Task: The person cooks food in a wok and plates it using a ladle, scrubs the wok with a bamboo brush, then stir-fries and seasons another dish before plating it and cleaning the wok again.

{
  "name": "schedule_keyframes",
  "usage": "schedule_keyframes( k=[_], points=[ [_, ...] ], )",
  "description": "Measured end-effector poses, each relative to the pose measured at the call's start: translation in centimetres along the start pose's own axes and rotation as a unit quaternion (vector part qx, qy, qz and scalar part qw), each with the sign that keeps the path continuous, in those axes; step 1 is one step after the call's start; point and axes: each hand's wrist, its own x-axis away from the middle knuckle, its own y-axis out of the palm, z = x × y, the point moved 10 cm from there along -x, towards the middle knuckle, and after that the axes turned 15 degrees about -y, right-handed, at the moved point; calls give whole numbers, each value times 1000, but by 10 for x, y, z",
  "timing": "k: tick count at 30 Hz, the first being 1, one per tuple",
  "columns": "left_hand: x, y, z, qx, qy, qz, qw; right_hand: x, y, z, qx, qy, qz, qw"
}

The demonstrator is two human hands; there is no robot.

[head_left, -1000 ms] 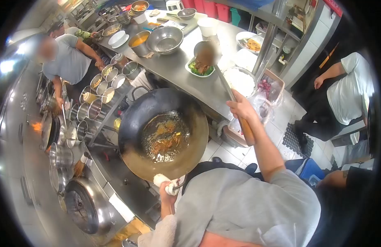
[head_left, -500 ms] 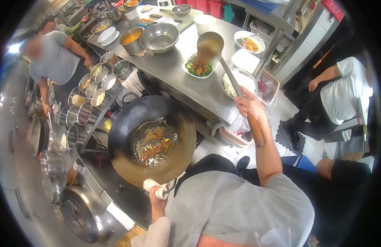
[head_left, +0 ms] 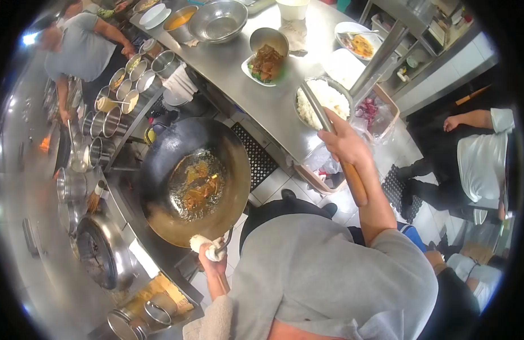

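My left hand (head_left: 212, 263) is closed round the near handle of a big dark wok (head_left: 160, 209), with a white cloth (head_left: 200, 244) between palm and metal. Some oily brown sauce (head_left: 198, 184) lies in the wok's bottom. My right hand (head_left: 348, 141) grips the wooden end of a long-handled ladle (head_left: 314, 102). Its bowl is tipped on its side above a white dish (head_left: 245, 67) on the steel counter. Brown saucy food (head_left: 267, 63) is heaped from the ladle's mouth down into the dish, over green vegetables (head_left: 254, 69) that show at the edge.
A bowl of white rice (head_left: 331, 93) stands by the ladle handle. On the counter (head_left: 228, 68) are a steel bowl (head_left: 218, 21), a pot of orange liquid (head_left: 180, 20) and a plate of food (head_left: 361, 45). Ingredient pots fill a rack at left. One co-worker (head_left: 86, 45) stands left, others right.
The ladle bowl has turned over further, and its brown food now covers most of the greens. In view, the wok has shifted slightly left. Both hands keep their grips.
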Motion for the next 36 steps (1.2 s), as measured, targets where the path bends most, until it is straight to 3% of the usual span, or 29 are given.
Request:
schedule_keyframes(
  k=[3,6,10,13,15,17,19,23,25,26,28,31,33,36],
  points=[
    [10,-3,-9,11,18,34,999,0,-4,-7,95,-15,-16,995],
    [21,2,-13,30,39,51,997,-7,-9,-4,184,-89,1,979],
    [22,-7,-12,34,44,41,998,-6,-7,-2,202,-5,-34,979],
    [24,-12,-12,36,39,33,998,-15,-9,-5,281,-193,18,940],
    [20,-23,-9,28,41,35,998,-17,-11,0,253,-131,-2,959],
    [20,-30,-6,39,47,41,997,-15,-10,-4,267,-132,4,955],
    [20,-32,-4,45,50,46,997,-13,-7,-12,322,-196,31,926],
    [13,-37,2,20,33,-15,999,-16,-13,-5,176,-77,51,980],
    [12,-40,4,37,46,6,998,-7,-12,-7,85,-39,69,993],
    [13,-43,4,51,55,21,997,-5,-4,-14,-69,-83,55,993],
    [5,-60,-1,57,36,33,997,15,8,-26,-203,-23,58,977],
    [6,-61,-4,88,72,26,993,41,63,-26,-329,-15,-95,940],
    [17,-46,-3,40,81,67,994,52,116,-14,-244,63,-170,953],
    [19,-31,-1,-25,83,32,996,52,215,14,-127,102,-335,928]
  ],
)
